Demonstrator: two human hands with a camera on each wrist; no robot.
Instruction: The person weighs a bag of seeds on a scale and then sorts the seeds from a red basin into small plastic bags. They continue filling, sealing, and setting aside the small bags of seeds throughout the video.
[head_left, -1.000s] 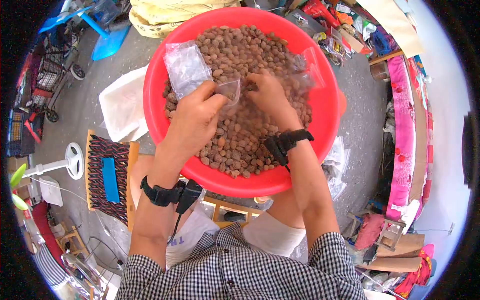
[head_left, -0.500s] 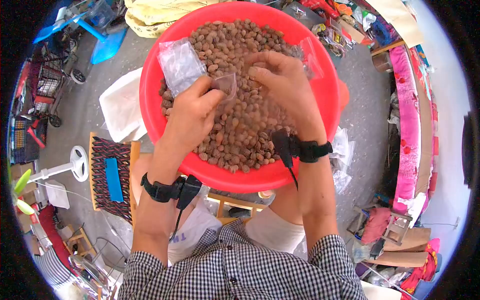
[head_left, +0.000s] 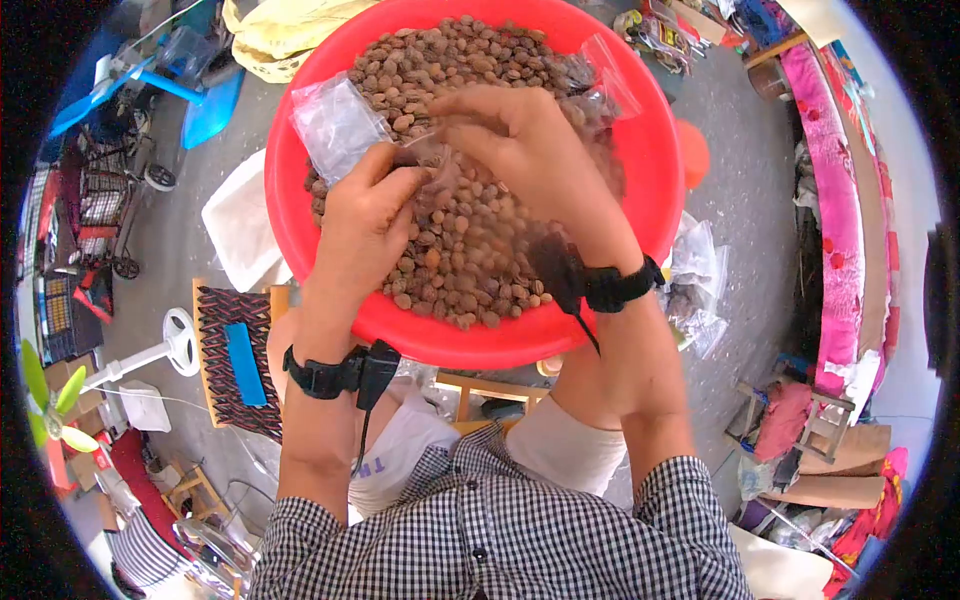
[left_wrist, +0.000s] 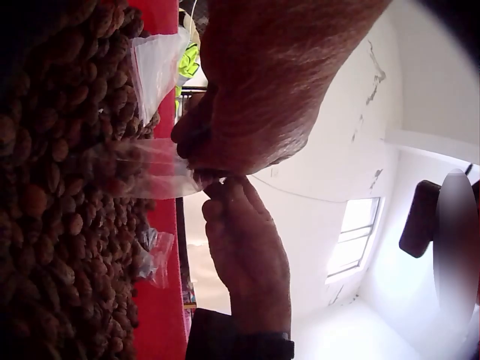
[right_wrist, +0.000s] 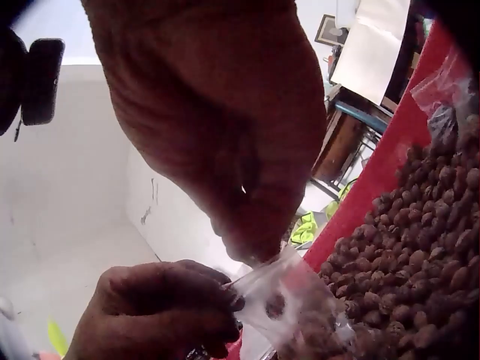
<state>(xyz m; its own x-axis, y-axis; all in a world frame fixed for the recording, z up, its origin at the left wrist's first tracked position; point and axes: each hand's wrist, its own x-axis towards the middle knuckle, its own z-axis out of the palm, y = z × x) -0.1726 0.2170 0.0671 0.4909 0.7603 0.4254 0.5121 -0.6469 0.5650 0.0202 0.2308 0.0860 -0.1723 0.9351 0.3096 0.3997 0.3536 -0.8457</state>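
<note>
A small clear plastic bag (right_wrist: pixel 281 296) hangs over the brown nuts (head_left: pixel 455 290) heaped in a red basin (head_left: pixel 420 335), with dark nuts showing through its film. My left hand (head_left: pixel 362 222) pinches one side of the bag's top edge between thumb and fingers. Opposite it, my right hand (head_left: pixel 540 155) has curved fingers, and its fingertips pinch the bag's mouth in both wrist views. Beside the left hand, flat clear bags (head_left: pixel 338 125) lie on the nuts against the basin's left wall. Another clear bag (head_left: pixel 607 80) rests at the right rim.
Left of the basin stand a white container (head_left: pixel 245 225) and a woven stool (head_left: pixel 238 350). Several filled clear bags (head_left: pixel 697 285) lie on the floor to the right. A yellow sack (head_left: pixel 285 40) lies behind the rim, and a blue stand (head_left: pixel 212 108) is at the far left.
My right hand has moved from the nuts, out to the right, then back left to the bag's mouth. The left hand keeps its pinch. The basin sits higher in the head view.
</note>
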